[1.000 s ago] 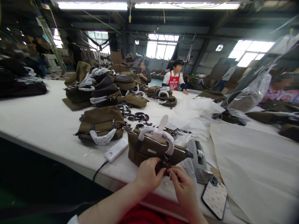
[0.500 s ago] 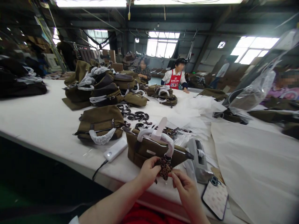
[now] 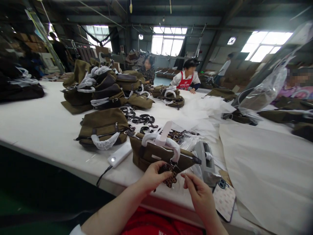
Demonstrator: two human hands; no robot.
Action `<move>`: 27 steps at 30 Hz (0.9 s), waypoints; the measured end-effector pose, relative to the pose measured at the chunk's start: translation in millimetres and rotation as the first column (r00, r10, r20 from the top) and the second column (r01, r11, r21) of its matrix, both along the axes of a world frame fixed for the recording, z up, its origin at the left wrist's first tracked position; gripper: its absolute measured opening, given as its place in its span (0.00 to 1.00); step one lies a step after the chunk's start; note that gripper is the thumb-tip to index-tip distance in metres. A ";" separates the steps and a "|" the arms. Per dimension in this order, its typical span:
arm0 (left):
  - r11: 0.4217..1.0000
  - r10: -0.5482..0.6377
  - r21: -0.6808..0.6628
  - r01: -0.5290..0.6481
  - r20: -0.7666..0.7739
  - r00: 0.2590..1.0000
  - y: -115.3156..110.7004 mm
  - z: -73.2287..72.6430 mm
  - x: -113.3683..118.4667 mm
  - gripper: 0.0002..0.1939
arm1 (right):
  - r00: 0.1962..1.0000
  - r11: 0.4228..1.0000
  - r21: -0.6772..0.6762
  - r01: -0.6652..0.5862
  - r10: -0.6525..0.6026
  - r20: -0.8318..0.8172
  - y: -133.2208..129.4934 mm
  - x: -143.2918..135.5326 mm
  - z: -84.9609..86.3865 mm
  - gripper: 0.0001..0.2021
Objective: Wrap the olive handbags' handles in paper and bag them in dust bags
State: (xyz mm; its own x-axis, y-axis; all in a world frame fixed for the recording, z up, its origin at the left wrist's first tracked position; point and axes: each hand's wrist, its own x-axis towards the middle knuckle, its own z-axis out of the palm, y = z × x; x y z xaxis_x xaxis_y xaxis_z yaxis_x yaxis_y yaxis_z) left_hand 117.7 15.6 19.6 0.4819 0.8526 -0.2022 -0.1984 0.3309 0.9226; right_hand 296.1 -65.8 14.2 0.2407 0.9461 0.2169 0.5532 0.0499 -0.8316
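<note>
As left fingers [image 3: 162, 177] grip spotted charm [image 3: 172, 179], olive bag [image 3: 146, 159] behind

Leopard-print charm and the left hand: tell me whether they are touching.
Touching. The head view shows the left hand with its thumb laid across the front of the leopard-print charm, no gap between them.

I find the olive bag [image 3: 157, 151] upright near the edge of the white table [image 3: 53, 127], its raised handle [image 3: 176, 151] wrapped in white. I hold the leopard-print charm [image 3: 171, 180], partly covered, before its front.
</note>
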 end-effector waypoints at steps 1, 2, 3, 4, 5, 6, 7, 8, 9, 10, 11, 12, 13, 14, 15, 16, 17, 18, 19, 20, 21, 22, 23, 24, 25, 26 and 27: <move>1.000 -0.006 -0.016 0.006 0.012 1.000 1.1 1.7 -1.7 0.28 | 1.000 1.000 -0.018 0.001 -0.001 0.001 -0.1 0.9 -1.1 0.17; 0.999 -0.015 -0.034 0.015 0.027 1.000 2.1 3.0 -3.2 0.28 | 1.000 1.000 -0.027 0.000 0.000 -0.003 0.0 1.3 -2.3 0.17; 0.998 -0.024 -0.053 0.026 0.042 0.999 3.0 4.1 -4.6 0.28 | 1.000 1.000 -0.031 0.000 0.000 -0.010 0.1 1.3 -3.5 0.17; 0.997 -0.033 -0.071 0.038 0.057 0.998 3.9 4.8 -5.9 0.28 | 1.000 0.999 -0.034 -0.001 0.000 -0.020 0.2 1.3 -4.7 0.17; 0.995 -0.045 -0.086 0.051 0.068 0.997 4.7 5.3 -7.1 0.28 | 0.999 0.999 -0.039 -0.006 0.005 -0.033 0.2 1.3 -5.6 0.17; 0.993 -0.058 -0.098 0.065 0.075 0.996 5.6 5.7 -8.3 0.28 | 0.999 0.999 -0.045 -0.020 0.017 -0.047 0.2 1.4 -6.4 0.17; 0.991 -0.069 -0.107 0.077 0.080 0.994 6.4 6.0 -9.4 0.28 | 0.998 0.998 -0.051 -0.036 0.033 -0.061 0.1 1.7 -6.8 0.17; 0.989 -0.080 -0.115 0.089 0.085 0.993 7.1 6.2 -10.3 0.27 | 0.996 0.997 -0.055 -0.053 0.049 -0.075 0.0 2.2 -6.9 0.18; 0.988 -0.089 -0.120 0.099 0.089 0.992 7.8 6.5 -11.2 0.27 | 0.994 0.995 -0.060 -0.074 0.069 -0.086 -0.3 2.8 -6.6 0.18; 0.987 -0.095 -0.125 0.106 0.093 0.991 8.3 7.0 -11.8 0.27 | 0.992 0.993 -0.066 -0.094 0.087 -0.095 -0.6 3.3 -6.0 0.18; 0.985 -0.097 -0.130 0.109 0.096 0.991 8.7 7.5 -12.2 0.27 | 0.990 0.992 -0.071 -0.108 0.101 -0.100 -0.8 3.8 -5.2 0.18; 0.985 -0.096 -0.135 0.109 0.098 0.991 9.0 8.2 -12.4 0.27 | 0.989 0.990 -0.077 -0.118 0.110 -0.103 -1.0 4.2 -4.3 0.19; 0.985 -0.093 -0.139 0.106 0.100 0.991 9.2 8.9 -12.3 0.27 | 0.988 0.989 -0.082 -0.123 0.115 -0.102 -1.2 4.5 -3.6 0.19; 0.985 -0.088 -0.142 0.103 0.102 0.991 9.2 9.6 -12.2 0.27 | 0.988 0.988 -0.087 -0.126 0.117 -0.099 -1.2 4.6 -3.1 0.19; 0.984 -0.086 -0.144 0.100 0.104 0.991 9.1 10.0 -11.9 0.27 | 0.989 0.988 -0.090 -0.127 0.118 -0.094 -1.1 4.5 -2.9 0.19; 0.984 -0.085 -0.146 0.100 0.106 0.991 9.0 10.2 -11.7 0.28 | 0.989 0.988 -0.092 -0.126 0.118 -0.088 -0.9 4.3 -3.1 0.18; 0.984 -0.089 -0.144 0.104 0.107 0.990 8.7 10.1 -11.5 0.28 | 0.990 0.988 -0.093 -0.123 0.116 -0.083 -0.5 3.8 -3.7 0.18; 0.984 -0.093 -0.141 0.108 0.105 0.990 8.4 9.5 -11.4 0.28 | 0.991 0.988 -0.094 -0.120 0.112 -0.079 0.0 3.2 -4.6 0.18; 0.984 -0.097 -0.137 0.110 0.103 0.990 8.1 8.6 -11.3 0.28 | 0.991 0.989 -0.095 -0.118 0.110 -0.078 0.7 2.4 -5.5 0.17; 0.985 -0.099 -0.132 0.111 0.098 0.990 7.8 7.6 -11.4 0.28 | 0.991 0.989 -0.095 -0.116 0.109 -0.078 1.6 1.5 -6.2 0.17; 0.986 -0.096 -0.124 0.107 0.092 0.991 7.7 6.5 -11.4 0.28 | 0.991 0.989 -0.093 -0.115 0.108 -0.079 2.7 0.3 -6.7 0.17; 0.988 -0.093 -0.116 0.103 0.084 0.992 7.7 5.5 -11.5 0.28 | 0.991 0.989 -0.089 -0.115 0.108 -0.081 4.0 -0.9 -6.7 0.17; 0.989 -0.089 -0.108 0.097 0.076 0.993 7.9 4.7 -11.5 0.28 | 0.990 0.990 -0.083 -0.118 0.111 -0.082 5.6 -2.3 -6.2 0.17; 0.991 -0.087 -0.097 0.093 0.068 0.994 8.1 4.4 -11.4 0.28 | 0.990 0.990 -0.074 -0.122 0.116 -0.083 7.2 -3.8 -5.3 0.17; 0.992 -0.089 -0.085 0.094 0.058 0.994 8.4 4.5 -11.2 0.29 | 0.989 0.990 -0.065 -0.125 0.119 -0.084 8.6 -5.5 -3.8 0.17; 0.993 -0.087 -0.071 0.091 0.047 0.995 8.3 5.1 -10.7 0.29 | 0.989 0.990 -0.057 -0.127 0.122 -0.087 9.7 -7.3 -1.9 0.18; 0.995 -0.083 -0.053 0.085 0.035 0.996 7.8 6.2 -10.0 0.30 | 0.988 0.990 -0.053 -0.127 0.122 -0.092 10.1 -9.3 0.3 0.18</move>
State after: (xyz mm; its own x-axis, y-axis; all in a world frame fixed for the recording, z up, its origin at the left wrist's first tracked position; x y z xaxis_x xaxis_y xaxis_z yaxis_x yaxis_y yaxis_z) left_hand 107.7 23.4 25.8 0.5585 0.7969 -0.2303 -0.1972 0.3972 0.8963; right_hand 286.8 -55.7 14.6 0.1358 0.9803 0.1435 0.4703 0.0637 -0.8802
